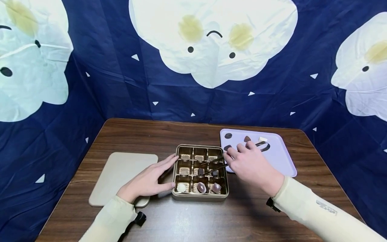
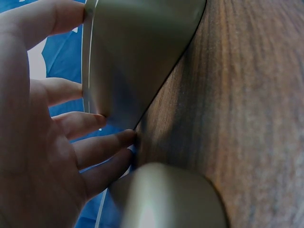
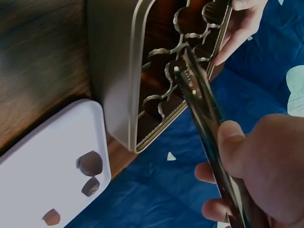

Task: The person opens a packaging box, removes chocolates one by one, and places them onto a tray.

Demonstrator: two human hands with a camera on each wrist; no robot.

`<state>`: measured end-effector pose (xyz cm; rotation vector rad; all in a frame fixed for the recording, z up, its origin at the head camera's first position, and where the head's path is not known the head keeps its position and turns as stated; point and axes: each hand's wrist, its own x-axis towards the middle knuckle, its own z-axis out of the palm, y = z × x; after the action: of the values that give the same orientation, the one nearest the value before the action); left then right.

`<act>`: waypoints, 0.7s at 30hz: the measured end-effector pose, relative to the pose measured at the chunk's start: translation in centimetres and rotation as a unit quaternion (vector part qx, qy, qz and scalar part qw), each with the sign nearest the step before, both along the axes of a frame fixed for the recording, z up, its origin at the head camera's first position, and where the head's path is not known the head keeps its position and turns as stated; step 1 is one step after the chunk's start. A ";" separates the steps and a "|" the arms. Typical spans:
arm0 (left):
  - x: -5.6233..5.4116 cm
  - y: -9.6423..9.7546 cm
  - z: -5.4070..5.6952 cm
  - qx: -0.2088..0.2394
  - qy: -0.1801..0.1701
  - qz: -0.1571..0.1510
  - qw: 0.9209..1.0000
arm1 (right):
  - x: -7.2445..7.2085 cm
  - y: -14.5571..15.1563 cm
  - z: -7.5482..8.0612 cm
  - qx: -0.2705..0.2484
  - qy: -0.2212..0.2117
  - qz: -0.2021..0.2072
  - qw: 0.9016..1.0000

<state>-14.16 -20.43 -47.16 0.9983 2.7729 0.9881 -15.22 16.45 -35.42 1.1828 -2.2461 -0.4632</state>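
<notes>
A gold tin box (image 1: 200, 197) with a divided insert stands mid-table. My left hand (image 1: 148, 179) touches its left side, fingers nearly straight and thumb at the front corner. My right hand (image 1: 251, 166) grips dark metal tongs (image 3: 202, 121), whose tips reach down over the middle row, slightly apart. Dark chocolates (image 1: 201, 171) sit in that row's middle and right compartments, partly behind the tongs. Along the front row lie a white chocolate (image 1: 181, 187), a glossy mauve oval one (image 1: 201, 187) and a pinkish one (image 1: 216, 188). Nothing shows in the back row.
Right of the box, a lavender tray (image 1: 282, 158) holds dark round chocolates (image 1: 228, 135), a brown one (image 1: 247, 138) and a white one (image 1: 262, 139). A beige lid (image 1: 121, 174) lies on the wooden table (image 1: 242, 218) at left. Blue fabric (image 1: 181, 101) hangs behind.
</notes>
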 end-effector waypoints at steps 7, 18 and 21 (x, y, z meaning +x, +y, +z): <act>0.0 0.1 0.0 0.002 0.000 0.001 1.000 | 0.2 -1.2 0.5 0.018 -0.002 -0.010 1.000; 0.0 0.1 0.2 0.002 -0.005 0.002 1.000 | 0.5 -3.4 1.0 0.040 0.010 -0.028 0.999; 0.0 0.1 0.3 0.000 -0.008 0.004 1.000 | 0.6 -4.0 1.2 0.047 0.007 -0.033 0.998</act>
<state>-14.12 -20.29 -46.91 0.9751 2.7665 0.9935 -14.65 12.45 -34.18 1.1510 -2.2778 -0.6062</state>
